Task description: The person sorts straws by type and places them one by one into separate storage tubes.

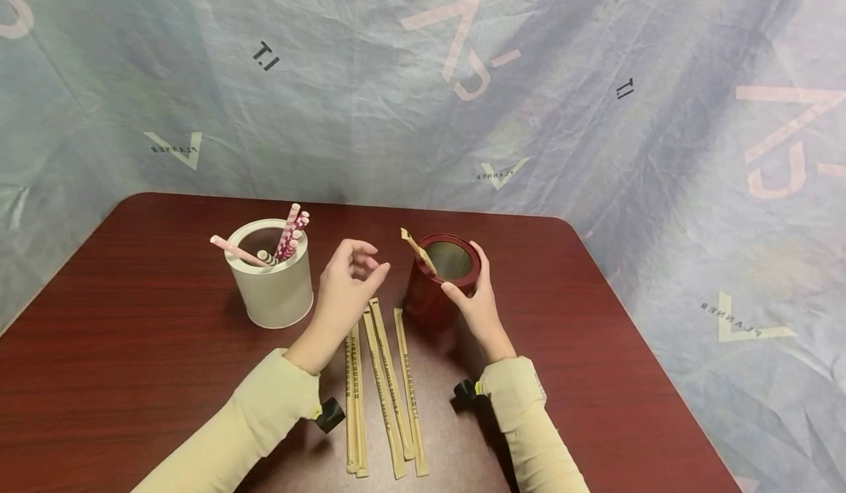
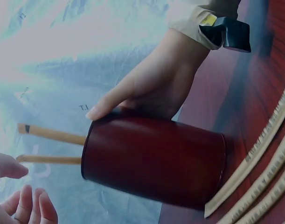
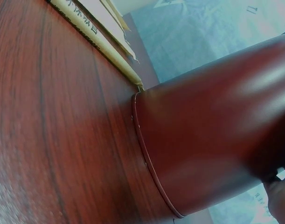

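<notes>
My right hand (image 1: 479, 306) grips the dark red can (image 1: 429, 306) by its upper right side, thumb at the rim and fingers round the back. The can stands upright on the table. Two paper-wrapped straws (image 2: 51, 134) stick up out of it, leaning to the left. Left of the can, my left hand (image 1: 346, 287) hovers with loosely bent fingers and holds nothing. In the left wrist view its fingertips (image 2: 46, 205) are close to the tops of those straws. Several more wrapped straws (image 1: 385, 375) lie side by side on the table between my forearms.
A white can (image 1: 274, 294) stands on the left, with pink, spotted and striped straws (image 1: 291, 232) leaning out of it. The dark red wooden table (image 1: 152, 331) ends at a printed cloth backdrop (image 1: 370, 111) at the back and right.
</notes>
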Demonstrator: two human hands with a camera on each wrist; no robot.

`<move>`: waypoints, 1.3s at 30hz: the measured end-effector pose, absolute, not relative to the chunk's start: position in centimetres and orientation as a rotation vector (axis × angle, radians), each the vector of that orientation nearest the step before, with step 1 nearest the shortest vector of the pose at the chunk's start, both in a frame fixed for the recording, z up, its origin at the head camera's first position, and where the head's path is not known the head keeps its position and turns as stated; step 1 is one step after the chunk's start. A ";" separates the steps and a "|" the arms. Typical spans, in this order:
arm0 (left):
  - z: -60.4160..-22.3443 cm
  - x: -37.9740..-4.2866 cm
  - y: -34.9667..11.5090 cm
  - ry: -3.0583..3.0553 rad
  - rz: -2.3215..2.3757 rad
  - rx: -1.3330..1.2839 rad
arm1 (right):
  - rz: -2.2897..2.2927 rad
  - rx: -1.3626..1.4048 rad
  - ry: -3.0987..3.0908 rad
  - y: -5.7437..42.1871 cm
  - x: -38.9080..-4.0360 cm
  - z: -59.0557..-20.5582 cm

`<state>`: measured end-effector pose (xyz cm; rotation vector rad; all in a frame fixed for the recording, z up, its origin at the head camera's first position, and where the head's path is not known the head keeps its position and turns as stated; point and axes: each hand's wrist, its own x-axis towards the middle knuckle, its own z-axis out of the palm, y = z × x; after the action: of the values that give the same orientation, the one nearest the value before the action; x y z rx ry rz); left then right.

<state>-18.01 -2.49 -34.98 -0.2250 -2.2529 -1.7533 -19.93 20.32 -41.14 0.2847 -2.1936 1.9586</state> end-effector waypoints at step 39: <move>-41.2 -19.1 -5.7 -3.387 -1.136 -0.354 | 1.969 0.255 -2.222 20.2 -19.6 -40.6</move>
<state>-19.13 -5.75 -41.25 -0.3538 -3.3867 -1.1356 -19.65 20.23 -40.60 0.2546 -2.2218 1.9694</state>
